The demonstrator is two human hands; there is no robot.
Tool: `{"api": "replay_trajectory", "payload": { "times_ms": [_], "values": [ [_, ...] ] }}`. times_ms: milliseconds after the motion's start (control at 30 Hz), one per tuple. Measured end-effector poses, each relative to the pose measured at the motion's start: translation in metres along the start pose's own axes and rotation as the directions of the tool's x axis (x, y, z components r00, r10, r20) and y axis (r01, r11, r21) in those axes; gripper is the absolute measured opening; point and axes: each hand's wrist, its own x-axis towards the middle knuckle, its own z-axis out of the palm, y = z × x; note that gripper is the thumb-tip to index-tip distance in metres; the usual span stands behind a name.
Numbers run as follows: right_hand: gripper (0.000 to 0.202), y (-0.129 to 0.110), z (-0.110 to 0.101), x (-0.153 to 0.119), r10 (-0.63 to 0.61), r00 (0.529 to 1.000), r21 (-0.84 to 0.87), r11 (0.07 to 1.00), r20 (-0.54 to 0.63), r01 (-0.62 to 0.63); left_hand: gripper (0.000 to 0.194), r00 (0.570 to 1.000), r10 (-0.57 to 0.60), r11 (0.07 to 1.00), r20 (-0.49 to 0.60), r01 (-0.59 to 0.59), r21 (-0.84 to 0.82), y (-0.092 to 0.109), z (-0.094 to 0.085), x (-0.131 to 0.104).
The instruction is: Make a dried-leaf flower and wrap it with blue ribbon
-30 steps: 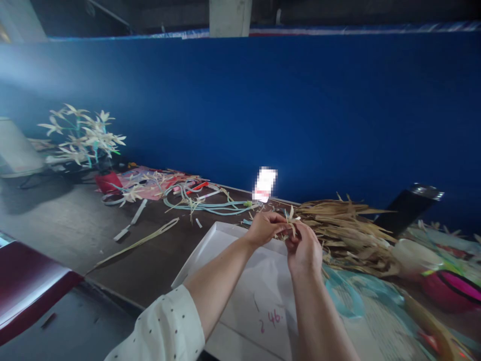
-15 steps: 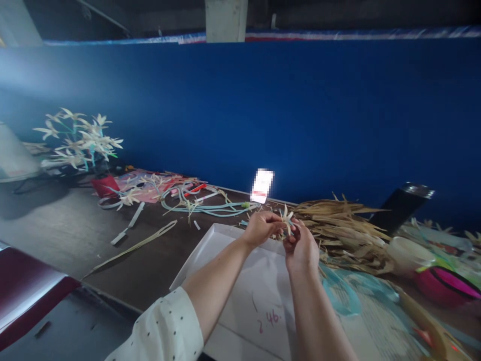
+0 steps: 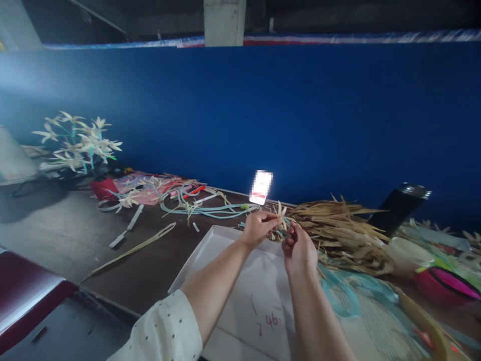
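Note:
A small cream-coloured handmade flower (image 3: 281,211) with narrow pointed petals is held up over the far edge of a white box lid (image 3: 259,281). My left hand (image 3: 258,228) pinches it from the left between thumb and fingertips. My right hand (image 3: 301,246) is closed at its right side, the fingertips on what looks like its thin bluish stem; the fingers partly hide that part. To the right of both hands lies a heap of dry brown leaves (image 3: 338,220).
At the left, similar flowers (image 3: 88,143) stand in a red pot (image 3: 103,188). Pale blue cords (image 3: 210,209) lie mid-table, and a bright phone (image 3: 261,186) leans on the blue partition (image 3: 263,110). A black flask (image 3: 400,208), a pink pouch (image 3: 445,286) and blue ribbon (image 3: 341,296) are at right.
The flower has shifted slightly left and turned a little. My left thumb and fingers now reach further across it, and my right fingertips have moved slightly down and away from the petals.

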Motion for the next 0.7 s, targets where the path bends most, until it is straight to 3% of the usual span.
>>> {"api": "replay_trajectory", "payload": {
  "times_ms": [267,700],
  "values": [
    [0.027,0.003,-0.001,-0.001,-0.025,1.000,-0.079,0.997,-0.001,0.025,0.036,0.985,-0.154,0.988,-0.082,0.154,-0.005,-0.011,-0.009,0.008],
    [0.027,0.012,-0.001,0.001,0.005,0.999,-0.221,0.975,0.049,0.005,0.043,0.997,-0.073,0.997,0.001,0.073,0.019,-0.006,-0.011,0.005]
  ]
}}
